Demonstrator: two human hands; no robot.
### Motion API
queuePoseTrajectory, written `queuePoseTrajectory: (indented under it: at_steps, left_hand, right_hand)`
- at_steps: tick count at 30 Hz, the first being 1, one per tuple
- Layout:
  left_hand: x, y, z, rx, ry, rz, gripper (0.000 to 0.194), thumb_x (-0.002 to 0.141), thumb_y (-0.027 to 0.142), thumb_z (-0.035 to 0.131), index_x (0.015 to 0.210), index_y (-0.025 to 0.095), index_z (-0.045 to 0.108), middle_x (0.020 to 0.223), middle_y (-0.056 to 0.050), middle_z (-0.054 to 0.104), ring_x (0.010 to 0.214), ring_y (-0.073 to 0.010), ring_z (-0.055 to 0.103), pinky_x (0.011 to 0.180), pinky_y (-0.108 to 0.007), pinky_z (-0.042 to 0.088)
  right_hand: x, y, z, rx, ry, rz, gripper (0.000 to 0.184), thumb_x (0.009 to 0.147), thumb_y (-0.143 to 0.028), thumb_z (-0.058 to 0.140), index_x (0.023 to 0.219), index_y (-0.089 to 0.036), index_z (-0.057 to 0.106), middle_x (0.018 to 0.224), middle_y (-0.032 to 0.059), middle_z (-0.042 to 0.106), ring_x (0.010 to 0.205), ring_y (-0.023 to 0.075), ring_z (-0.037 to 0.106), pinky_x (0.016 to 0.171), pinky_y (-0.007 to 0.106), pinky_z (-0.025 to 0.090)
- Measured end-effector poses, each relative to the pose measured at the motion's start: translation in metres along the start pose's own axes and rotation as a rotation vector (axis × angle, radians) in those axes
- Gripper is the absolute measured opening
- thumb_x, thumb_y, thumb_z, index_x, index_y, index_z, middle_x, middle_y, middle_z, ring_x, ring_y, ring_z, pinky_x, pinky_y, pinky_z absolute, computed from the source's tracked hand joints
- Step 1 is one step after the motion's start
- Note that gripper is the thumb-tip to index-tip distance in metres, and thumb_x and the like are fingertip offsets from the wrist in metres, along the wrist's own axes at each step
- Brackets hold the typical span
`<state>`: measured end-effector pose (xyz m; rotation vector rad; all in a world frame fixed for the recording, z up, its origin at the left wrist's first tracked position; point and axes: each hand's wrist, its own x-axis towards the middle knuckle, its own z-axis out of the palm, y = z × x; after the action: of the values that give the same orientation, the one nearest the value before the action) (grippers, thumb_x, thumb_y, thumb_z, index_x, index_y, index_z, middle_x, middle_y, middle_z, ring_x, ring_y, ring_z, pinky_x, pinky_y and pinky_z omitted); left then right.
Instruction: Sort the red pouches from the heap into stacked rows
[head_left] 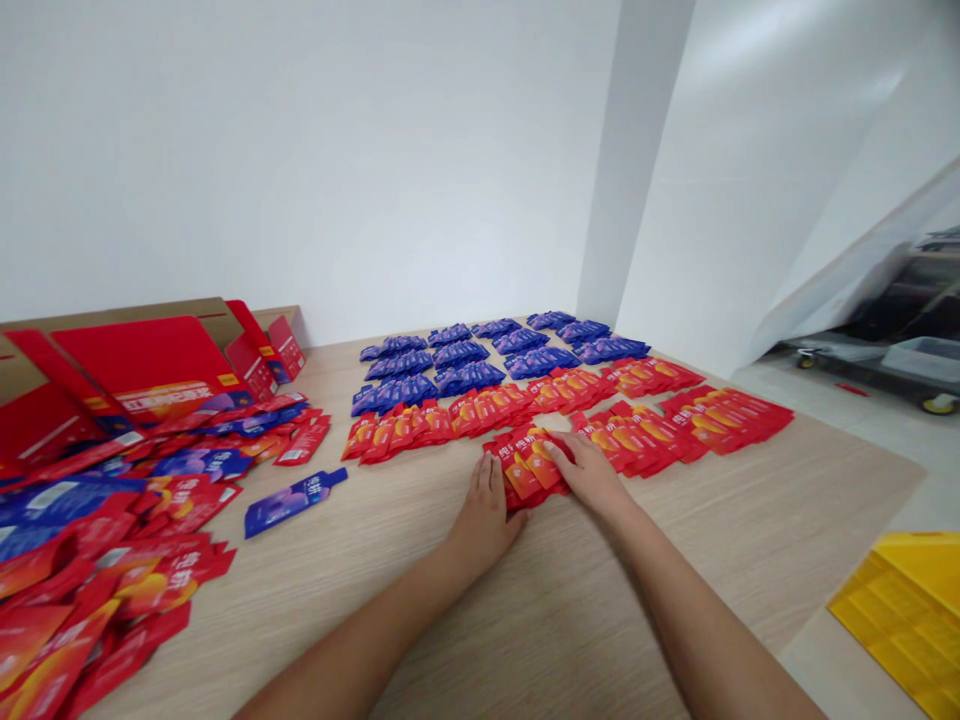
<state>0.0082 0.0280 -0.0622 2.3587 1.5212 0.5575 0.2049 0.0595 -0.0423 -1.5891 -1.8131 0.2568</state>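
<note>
On the wooden table a fanned bundle of red pouches (527, 463) with orange fruit prints lies between my two hands. My left hand (481, 512) rests against its left edge, fingers close together and thumb at the near side. From the right, my right hand (589, 473) grips the same bundle, with fingers over the top pouches. Further right sit more fanned bundles of red pouches (626, 437), and another red row (491, 408) runs behind. Beyond that, several bundles of blue pouches (469, 377) stand in rows. The undersides of the held pouches are hidden.
To the left lies a loose heap of mixed red and blue pouches (161, 580), with open red cartons (142, 360) behind it. One blue pouch (292, 503) lies apart. A yellow crate (907, 610) stands beyond the right table edge, and a wheeled cart (870, 360) is farther off.
</note>
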Motion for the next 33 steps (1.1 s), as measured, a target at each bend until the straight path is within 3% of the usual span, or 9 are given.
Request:
queuePoseTrajectory:
  at_steps: [10, 15, 19, 23, 25, 27, 30, 33]
  left_hand:
    - [-0.003, 0.001, -0.005, 0.033, -0.030, -0.005, 0.080, 0.082, 0.040, 0.052, 0.142, 0.000, 0.018, 0.151, -0.026, 0.018, 0.141, -0.0312, 0.013, 0.114, -0.047, 0.020]
    - [-0.012, -0.006, -0.009, 0.095, 0.004, 0.040, 0.079, 0.085, 0.051, 0.046, 0.140, 0.000, 0.022, 0.149, -0.027, 0.022, 0.140, -0.0317, 0.016, 0.113, -0.048, 0.023]
    - [-0.025, -0.040, -0.032, 0.196, 0.131, 0.036, 0.069, 0.088, 0.048, 0.041, 0.139, 0.004, 0.028, 0.147, -0.025, 0.030, 0.139, -0.0307, 0.023, 0.111, -0.049, 0.027]
    - [-0.046, -0.096, -0.077, 0.396, 0.170, -0.222, 0.065, 0.087, 0.035, 0.044, 0.139, 0.000, 0.028, 0.148, -0.024, 0.029, 0.139, -0.0314, 0.023, 0.113, -0.045, 0.022]
    - [-0.061, -0.124, -0.099, 0.475, 0.130, -0.364, 0.064, 0.087, 0.034, 0.043, 0.140, 0.001, 0.030, 0.148, -0.023, 0.030, 0.138, -0.0329, 0.023, 0.112, -0.048, 0.020]
    - [-0.077, -0.146, -0.117, 0.508, 0.064, -0.439, 0.057, 0.090, 0.035, 0.038, 0.140, 0.008, 0.034, 0.147, -0.018, 0.035, 0.137, -0.0329, 0.026, 0.110, -0.053, 0.021]
    - [-0.100, -0.167, -0.134, 0.515, -0.016, -0.423, 0.045, 0.093, 0.034, 0.031, 0.136, 0.023, 0.043, 0.145, -0.008, 0.041, 0.135, -0.0273, 0.033, 0.108, -0.056, 0.022]
    - [-0.120, -0.182, -0.146, 0.553, -0.028, -0.405, 0.043, 0.094, 0.030, 0.030, 0.132, 0.026, 0.048, 0.143, -0.005, 0.044, 0.133, -0.0249, 0.036, 0.110, -0.055, 0.016]
  right_hand:
    - [0.000, -0.002, -0.002, 0.002, 0.011, 0.002, 0.046, 0.091, -0.044, 0.039, 0.115, -0.012, 0.061, 0.116, 0.0152, 0.063, 0.111, 0.0246, 0.056, 0.101, 0.040, 0.038]
    - [0.000, -0.001, -0.002, -0.004, 0.074, 0.003, 0.045, 0.090, -0.043, 0.039, 0.112, -0.011, 0.062, 0.115, 0.0171, 0.063, 0.111, 0.0265, 0.056, 0.100, 0.042, 0.040]
    - [-0.003, -0.005, -0.011, 0.045, 0.299, -0.119, 0.039, 0.090, -0.041, 0.039, 0.108, -0.015, 0.062, 0.110, 0.0151, 0.065, 0.106, 0.0270, 0.057, 0.096, 0.046, 0.042]
    - [-0.009, -0.016, -0.022, 0.110, 0.477, -0.349, 0.028, 0.089, -0.030, 0.042, 0.103, -0.019, 0.063, 0.103, 0.0115, 0.066, 0.102, 0.0252, 0.058, 0.093, 0.046, 0.044]
    - [-0.013, -0.024, -0.020, 0.101, 0.452, -0.467, 0.024, 0.088, -0.026, 0.043, 0.101, -0.022, 0.063, 0.103, 0.0102, 0.066, 0.100, 0.0253, 0.059, 0.091, 0.047, 0.044]
    - [-0.018, -0.033, -0.011, 0.091, 0.358, -0.597, 0.024, 0.085, -0.022, 0.045, 0.101, -0.024, 0.063, 0.104, 0.0094, 0.065, 0.100, 0.0250, 0.059, 0.089, 0.047, 0.046]
    - [-0.029, -0.051, 0.011, 0.086, 0.154, -0.777, 0.027, 0.083, -0.015, 0.045, 0.102, -0.024, 0.061, 0.107, 0.0089, 0.065, 0.102, 0.0234, 0.059, 0.088, 0.044, 0.047]
    - [-0.042, -0.075, 0.033, 0.094, -0.048, -0.877, 0.031, 0.082, -0.010, 0.044, 0.103, -0.024, 0.060, 0.108, 0.0092, 0.065, 0.104, 0.0221, 0.058, 0.089, 0.042, 0.048]
